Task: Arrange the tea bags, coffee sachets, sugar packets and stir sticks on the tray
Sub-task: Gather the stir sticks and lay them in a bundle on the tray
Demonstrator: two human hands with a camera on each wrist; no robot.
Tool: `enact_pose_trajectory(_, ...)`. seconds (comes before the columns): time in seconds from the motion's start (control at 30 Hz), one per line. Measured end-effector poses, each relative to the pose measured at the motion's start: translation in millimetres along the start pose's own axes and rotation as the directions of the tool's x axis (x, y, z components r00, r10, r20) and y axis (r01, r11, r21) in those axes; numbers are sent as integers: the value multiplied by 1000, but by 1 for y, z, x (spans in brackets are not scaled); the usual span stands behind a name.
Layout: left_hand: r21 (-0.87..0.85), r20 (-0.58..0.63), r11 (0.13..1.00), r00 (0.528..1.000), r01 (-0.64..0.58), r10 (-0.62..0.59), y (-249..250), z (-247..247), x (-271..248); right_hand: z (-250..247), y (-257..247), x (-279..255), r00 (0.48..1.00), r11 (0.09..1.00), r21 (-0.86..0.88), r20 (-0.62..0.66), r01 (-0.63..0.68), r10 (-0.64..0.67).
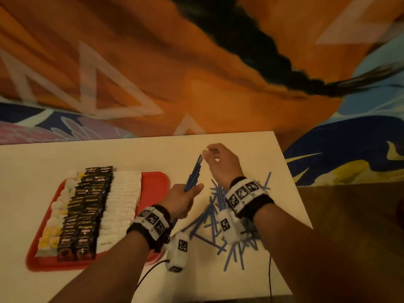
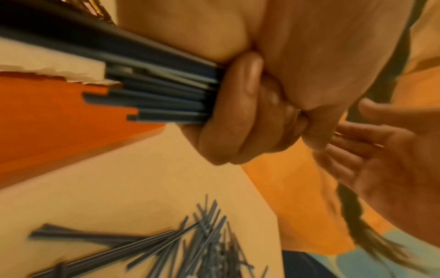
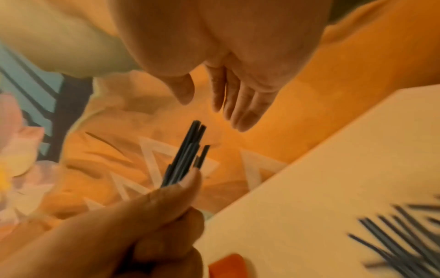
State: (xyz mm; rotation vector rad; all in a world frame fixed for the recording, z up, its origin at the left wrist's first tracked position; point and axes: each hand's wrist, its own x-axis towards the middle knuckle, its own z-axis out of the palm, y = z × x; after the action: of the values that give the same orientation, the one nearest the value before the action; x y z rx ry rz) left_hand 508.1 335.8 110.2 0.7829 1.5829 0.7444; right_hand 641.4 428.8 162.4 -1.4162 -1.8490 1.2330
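Your left hand (image 1: 182, 199) holds a bundle of blue stir sticks (image 1: 193, 173) in a closed grip. The fingers (image 2: 228, 120) and thumb wrap around the lower part of the bundle, and the sticks point up and away from you, their top ends uneven. The left wrist view shows the lower ends poking out past your fist at different lengths.

Your right hand (image 1: 223, 162) is raised just beside the top of the bundle. Its grip is open and holds nothing: the fingers (image 3: 240, 105) are nearly straight and lie close together, the thumb stands a little apart. The fingertips sit right at the stick tips; whether they touch is not clear.

Below your right wrist, a loose pile of blue stir sticks (image 1: 220, 224) lies scattered and crossed on the white desk (image 1: 32, 171).

To the left of your hands sits a red tray (image 1: 156, 180) on the desk. It carries three neat rows running away from you: white and yellow packets (image 1: 54, 221) on the left, dark glossy sachets (image 1: 87, 208) in the middle, white packets (image 1: 122, 202) on the right. The right strip of the tray is bare red.

Beyond the desk lies orange cloth (image 1: 131, 73) with pale triangle shapes, and a dark braid (image 1: 273, 55) hangs across it.
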Motion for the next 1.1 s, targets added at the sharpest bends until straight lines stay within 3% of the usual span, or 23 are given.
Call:
enact_pose_trajectory(0.17, -67, 14, 985, 987, -158, 159, 46, -19, -24, 18, -70, 11, 972, 963, -192, 176, 189, -155)
enact_pose_trajectory(0.27, -139, 23, 966, 975, -218, 223, 68, -37, -38, 24, -100, 10, 972, 969, -149, 160, 195, -171)
enact_pose_trajectory(0.5, -223, 44, 940, 960, -260, 276, 113, -77, -72, 17, -172, 3, 922, 878, -302, 231, 373, -312)
enact_pose_trajectory(0.6, -301, 11, 906, 949, -298, 316, 133, -93, -84, 16, -200, -4, 901, 886, -185, 182, 426, -395)
enact_pose_trajectory(0.67, -367, -37, 850, 919, -378, 393, 151, -106, -92, 19, -211, -8, 924, 924, 25, 20, 382, -383)
enact_pose_trajectory(0.73, -433, -89, 779, 881, -454, 464, 172, -122, -101, 26, -212, -13, 968, 945, 212, -74, 248, -238)
enact_pose_trajectory(0.8, -470, -133, 715, 842, -518, 523, 192, -140, -110, 36, -210, -26, 998, 936, 351, 58, 12, -35)
enact_pose_trajectory(0.9, -452, -197, 661, 790, -599, 581, 214, -159, -121, 49, -220, -47, 942, 799, 540, 322, -264, 93)
enact_pose_trajectory(1.0, -421, -248, 624, 745, -658, 619, 221, -166, -131, 57, -241, -52, 891, 635, 677, 453, -373, 40)
enact_pose_trajectory(1.1, -401, -288, 586, 705, -704, 648, 222, -172, -140, 60, -261, -55, 888, 568, 718, 456, -403, 54)
